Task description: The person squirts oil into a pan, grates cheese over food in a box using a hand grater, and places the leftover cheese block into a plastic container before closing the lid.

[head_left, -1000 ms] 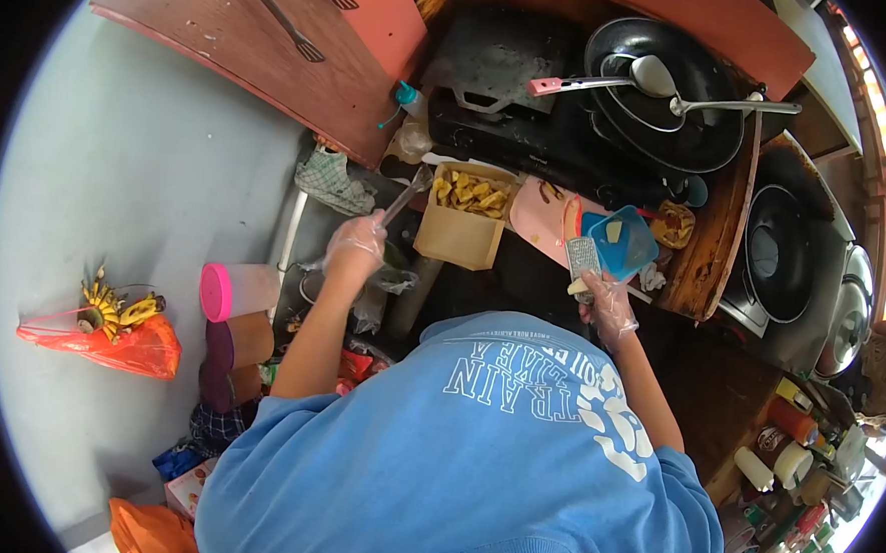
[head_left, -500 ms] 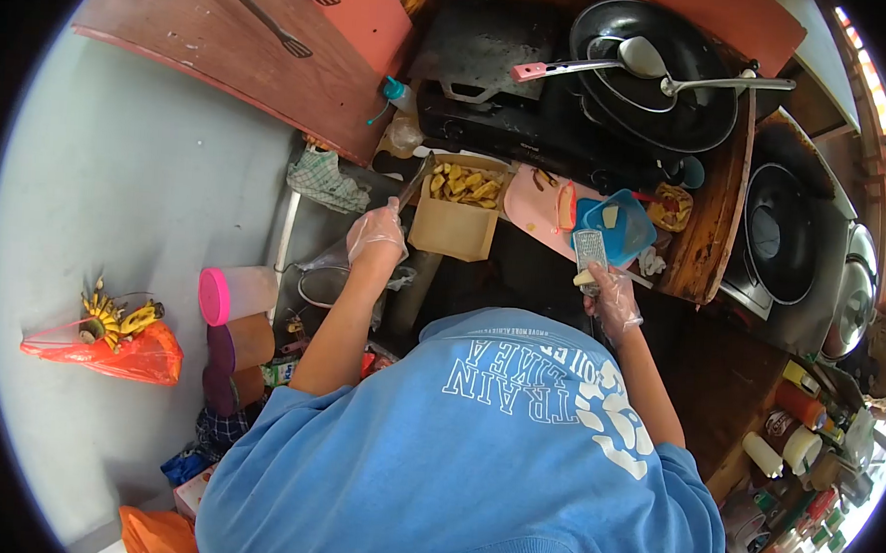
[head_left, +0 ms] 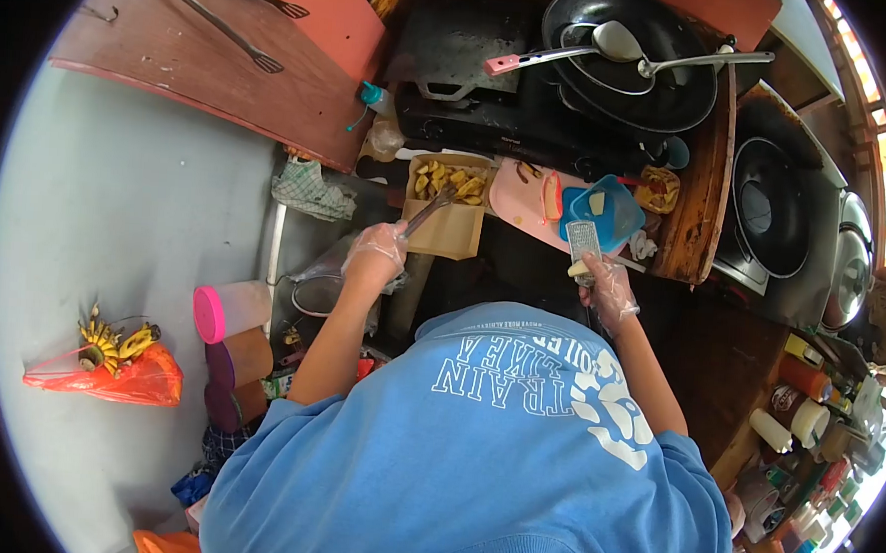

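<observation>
My left hand (head_left: 374,254), in a clear plastic glove, is closed round the handle of dark metal tongs (head_left: 424,215). The tongs slant over the open cardboard box (head_left: 447,235), their tip at the golden fried banana pieces (head_left: 436,179) inside. My right hand (head_left: 612,293), also gloved, grips a flat metal grater (head_left: 584,242). A pale piece that looks like cheese (head_left: 578,270) is also in its fingers, against the grater's lower part. Just beyond the grater, a blue plastic container (head_left: 622,211) holds another pale block (head_left: 596,202).
A pink cutting board (head_left: 512,208) lies between box and container. Behind them stands a black stove (head_left: 511,130) with a large wok (head_left: 688,94); a spatula (head_left: 616,42) and ladle (head_left: 705,62) rest across it. A cloth (head_left: 312,190) hangs left; a second wok (head_left: 772,214) sits right.
The tongs have swung from the box's left side to over it, with their tip now at the banana pieces. My right hand keeps hold of the grater. The whole view has shifted slightly.
</observation>
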Demonstrator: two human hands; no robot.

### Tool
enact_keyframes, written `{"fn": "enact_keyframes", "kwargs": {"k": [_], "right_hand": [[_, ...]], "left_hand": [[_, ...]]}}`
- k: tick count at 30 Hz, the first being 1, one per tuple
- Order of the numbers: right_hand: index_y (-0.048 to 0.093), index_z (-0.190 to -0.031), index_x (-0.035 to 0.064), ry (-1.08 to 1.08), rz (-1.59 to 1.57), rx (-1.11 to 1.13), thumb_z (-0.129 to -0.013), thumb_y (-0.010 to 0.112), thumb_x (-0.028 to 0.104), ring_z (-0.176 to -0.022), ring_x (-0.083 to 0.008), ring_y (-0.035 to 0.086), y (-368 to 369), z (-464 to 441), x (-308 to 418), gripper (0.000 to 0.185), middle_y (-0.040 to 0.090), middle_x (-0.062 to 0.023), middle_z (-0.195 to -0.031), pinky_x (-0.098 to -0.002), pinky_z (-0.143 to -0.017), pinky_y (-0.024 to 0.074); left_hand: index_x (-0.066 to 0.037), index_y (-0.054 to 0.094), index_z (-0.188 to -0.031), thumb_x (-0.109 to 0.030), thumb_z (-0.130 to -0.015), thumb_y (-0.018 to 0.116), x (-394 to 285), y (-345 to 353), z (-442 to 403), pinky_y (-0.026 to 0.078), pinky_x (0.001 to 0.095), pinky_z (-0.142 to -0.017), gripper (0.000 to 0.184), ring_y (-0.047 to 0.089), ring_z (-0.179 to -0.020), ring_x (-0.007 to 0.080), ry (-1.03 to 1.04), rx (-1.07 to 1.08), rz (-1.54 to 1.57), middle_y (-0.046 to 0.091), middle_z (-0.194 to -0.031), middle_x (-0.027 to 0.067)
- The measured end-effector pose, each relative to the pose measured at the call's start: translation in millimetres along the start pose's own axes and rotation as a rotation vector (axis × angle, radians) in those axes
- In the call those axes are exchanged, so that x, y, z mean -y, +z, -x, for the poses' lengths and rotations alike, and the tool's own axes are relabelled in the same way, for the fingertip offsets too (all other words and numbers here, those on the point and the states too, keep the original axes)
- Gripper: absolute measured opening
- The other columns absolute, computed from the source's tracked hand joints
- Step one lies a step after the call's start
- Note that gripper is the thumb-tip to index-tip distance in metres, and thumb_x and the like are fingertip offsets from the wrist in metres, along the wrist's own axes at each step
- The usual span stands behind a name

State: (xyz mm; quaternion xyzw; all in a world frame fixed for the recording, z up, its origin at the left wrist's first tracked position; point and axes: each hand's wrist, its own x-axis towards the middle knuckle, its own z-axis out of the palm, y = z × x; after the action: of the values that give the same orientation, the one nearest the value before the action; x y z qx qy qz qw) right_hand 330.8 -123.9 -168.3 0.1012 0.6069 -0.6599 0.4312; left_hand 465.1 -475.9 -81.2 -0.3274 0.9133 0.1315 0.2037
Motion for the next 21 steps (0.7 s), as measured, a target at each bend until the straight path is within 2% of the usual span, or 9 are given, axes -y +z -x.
{"fn": "enact_keyframes", "kwargs": {"k": [3,9,16,21], "right_hand": [[0.059,-0.111,0.0050,-0.008,0.001,0.001,-0.091,0.069,0.040,-0.053,-0.0105,0.053,0.9,-0.6,0.3,0.042,0.061,-0.0044,-0.079,-0.0242,-0.044,0.0411],[0.060,-0.109,0.0040,-0.007,0.015,0.007,-0.091,0.069,0.039,-0.053,-0.0112,0.054,2.1,-1.1,1.9,0.040,0.064,-0.0061,-0.081,-0.0244,-0.044,0.0412],[0.060,-0.106,0.0026,-0.001,0.023,-0.009,-0.093,0.067,0.040,-0.052,-0.0102,0.053,2.8,-2.1,-6.5,0.041,0.062,-0.0052,-0.079,-0.0242,-0.043,0.0407],[0.060,-0.106,0.0024,0.010,0.041,-0.026,-0.094,0.064,0.042,-0.052,-0.0093,0.053,3.3,-3.2,-6.8,0.041,0.061,-0.0042,-0.078,-0.0239,-0.043,0.0404]], "left_hand": [[-0.015,0.070,-0.120,-0.024,-0.091,0.057,-9.9,14.7,-6.4,0.053,0.0478,-0.085,0.033,0.066,-0.097,0.0398,0.066,-0.062,0.126,0.069,-0.104,0.0243],[-0.018,0.070,-0.122,-0.025,-0.092,0.056,-5.8,26.8,-20.5,0.052,0.0482,-0.082,0.034,0.066,-0.094,0.0414,-0.007,-0.150,0.060,0.069,-0.098,0.0247],[-0.021,0.065,-0.130,-0.028,-0.095,0.054,-14.6,8.1,-12.3,0.053,0.0476,-0.087,0.036,0.066,-0.101,0.0393,-0.088,-0.020,-0.020,0.070,-0.108,0.0200],[-0.016,0.065,-0.126,-0.023,-0.099,0.049,-14.3,6.5,-9.6,0.054,0.0471,-0.088,0.032,0.067,-0.104,0.0375,-0.128,0.003,-0.112,0.070,-0.110,0.0182]]}}
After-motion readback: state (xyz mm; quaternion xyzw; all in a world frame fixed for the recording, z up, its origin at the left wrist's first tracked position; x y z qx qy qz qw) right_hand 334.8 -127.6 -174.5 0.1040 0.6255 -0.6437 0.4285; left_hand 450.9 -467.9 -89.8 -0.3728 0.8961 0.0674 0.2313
